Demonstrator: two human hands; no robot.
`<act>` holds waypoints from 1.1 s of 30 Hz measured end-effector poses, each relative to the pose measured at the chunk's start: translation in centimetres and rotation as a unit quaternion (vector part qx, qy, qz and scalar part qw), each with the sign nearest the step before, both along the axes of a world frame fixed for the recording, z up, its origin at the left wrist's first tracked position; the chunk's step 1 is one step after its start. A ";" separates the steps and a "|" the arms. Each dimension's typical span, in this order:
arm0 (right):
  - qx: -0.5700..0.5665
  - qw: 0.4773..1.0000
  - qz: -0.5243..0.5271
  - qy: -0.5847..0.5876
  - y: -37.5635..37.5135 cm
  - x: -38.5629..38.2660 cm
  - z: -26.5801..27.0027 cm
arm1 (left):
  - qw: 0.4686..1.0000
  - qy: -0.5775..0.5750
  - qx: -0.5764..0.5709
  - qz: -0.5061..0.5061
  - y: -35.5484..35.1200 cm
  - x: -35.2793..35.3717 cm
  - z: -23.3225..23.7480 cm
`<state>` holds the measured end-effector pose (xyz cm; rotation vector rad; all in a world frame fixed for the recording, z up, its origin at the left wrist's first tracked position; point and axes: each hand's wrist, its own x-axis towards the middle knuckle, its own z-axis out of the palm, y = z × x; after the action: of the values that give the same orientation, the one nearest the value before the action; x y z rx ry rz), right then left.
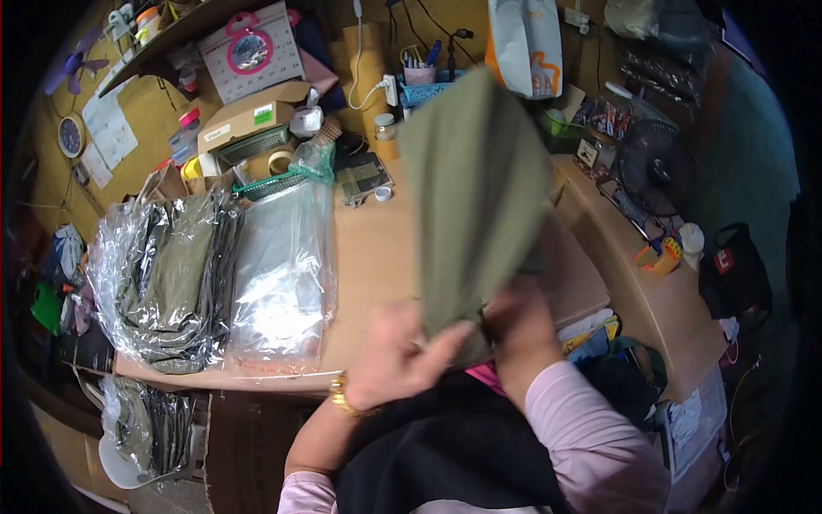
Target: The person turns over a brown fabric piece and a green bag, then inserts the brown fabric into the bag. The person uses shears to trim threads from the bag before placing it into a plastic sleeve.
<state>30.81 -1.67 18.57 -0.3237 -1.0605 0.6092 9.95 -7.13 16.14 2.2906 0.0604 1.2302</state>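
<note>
An olive-green folded cloth [475, 188], blurred by motion, rises in front of me over the table. At its lower end my left hand [411, 351] is closed on it, thumb across the front, a gold bracelet [341, 394] at the wrist. My right hand [516, 321] is at the cloth's lower right edge; its fingers are smeared and partly hidden behind the fabric. To the left lie clear plastic bags [281, 274], flat in a stack. Beside them is a pile of olive garments in clear plastic [175, 274].
More bagged garments [150, 428] sit on a white chair below the table's left edge. Along the back are a cardboard box [253, 116], a jar [386, 137], and a blue basket [419, 90]. A black fan [655, 167] stands at the right.
</note>
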 end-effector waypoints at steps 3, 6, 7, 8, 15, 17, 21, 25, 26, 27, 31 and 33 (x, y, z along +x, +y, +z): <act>-0.104 0.974 0.025 -0.198 1.7 1.1 1.2 | 0.889 -0.157 -0.429 0.020 4.2 -3.1 -1.6; -0.194 0.840 -0.023 -0.506 2.8 0.7 0.1 | 0.905 -0.140 -0.397 0.070 9.8 -5.1 0.5; -0.210 0.776 -0.053 -0.593 2.6 0.3 -0.9 | 0.931 -0.083 -0.331 0.131 10.8 -6.8 0.0; -0.219 0.720 -0.092 -0.652 1.9 0.0 -2.2 | 0.946 -0.025 -0.261 0.189 11.6 -8.4 -0.4; -0.311 0.508 0.145 -0.790 -4.0 0.0 -2.1 | 0.943 -0.032 -0.184 0.277 12.3 -10.1 -1.2; -0.346 0.516 0.180 -0.762 -3.9 1.8 -2.3 | 0.944 -0.110 -0.270 0.155 14.1 -10.9 -0.8; -0.131 0.696 0.110 -0.698 -5.8 2.7 -2.5 | 0.924 -0.057 -0.346 0.152 15.5 -12.8 -0.5; -0.138 0.631 -0.017 -0.764 -9.0 1.5 0.9 | 0.949 0.193 -0.218 0.120 14.9 -13.8 -0.1; -0.137 0.631 -0.016 -0.764 -8.5 2.3 0.9 | 0.932 0.305 -0.149 0.128 14.5 -13.7 0.3; -0.208 0.562 0.065 -0.798 -7.6 3.7 0.8 | 0.883 0.376 -0.173 0.220 14.2 -12.7 1.2; -0.279 0.457 -0.314 -0.784 -4.7 4.5 5.8 | 0.947 0.012 -0.038 0.319 13.8 -10.0 4.6; -0.234 0.453 -0.566 -0.648 -6.0 1.8 10.0 | 0.923 -0.134 0.041 0.358 12.4 -9.3 7.0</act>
<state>32.63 -7.71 28.62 -2.0513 -1.6906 -0.8778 0.63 5.23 23.13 2.2054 0.8213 1.9203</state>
